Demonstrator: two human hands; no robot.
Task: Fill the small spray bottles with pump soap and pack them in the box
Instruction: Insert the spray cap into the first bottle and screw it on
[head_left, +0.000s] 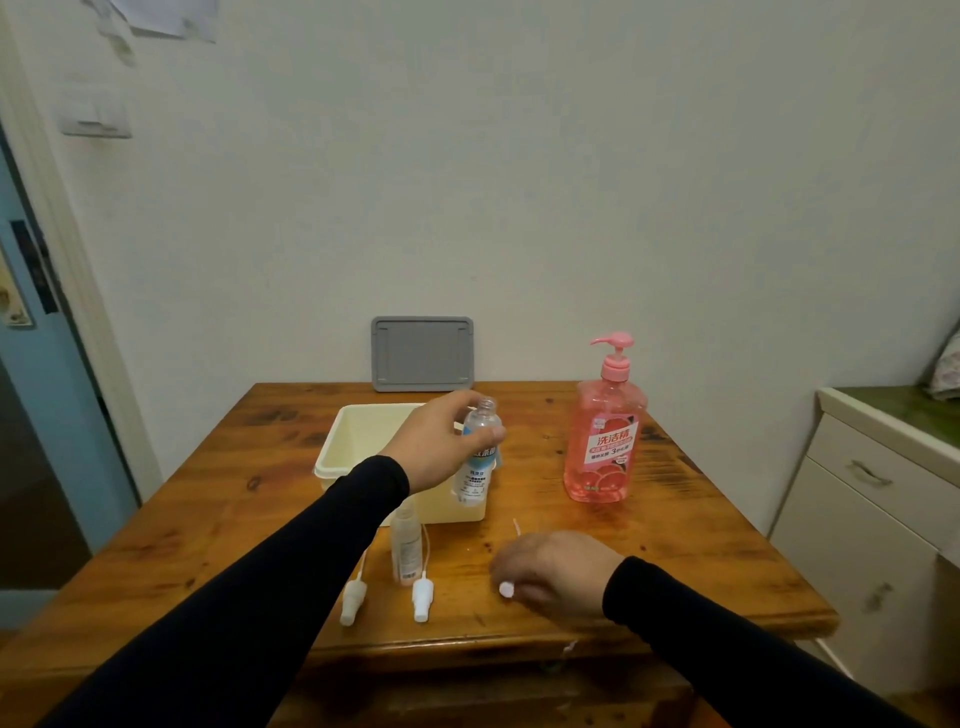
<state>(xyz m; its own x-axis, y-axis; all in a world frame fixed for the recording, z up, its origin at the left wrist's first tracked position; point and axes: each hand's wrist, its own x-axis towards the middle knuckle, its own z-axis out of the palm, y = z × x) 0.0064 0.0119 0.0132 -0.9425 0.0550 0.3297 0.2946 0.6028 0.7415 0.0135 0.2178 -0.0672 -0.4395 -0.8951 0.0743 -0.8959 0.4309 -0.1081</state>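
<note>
While the left hand (436, 441) grips an uncapped spray bottle (478, 452) upright above the cream box (353, 447), the right hand (556, 571) rests on the table (701, 545), fingers curled round a white spray cap (506, 590), with the pink pump soap (605, 436) beyond it.

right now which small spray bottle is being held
The blue-labelled bottle, gripped by the left hand in front of the box. The other bottle stands untouched on the table.
</note>
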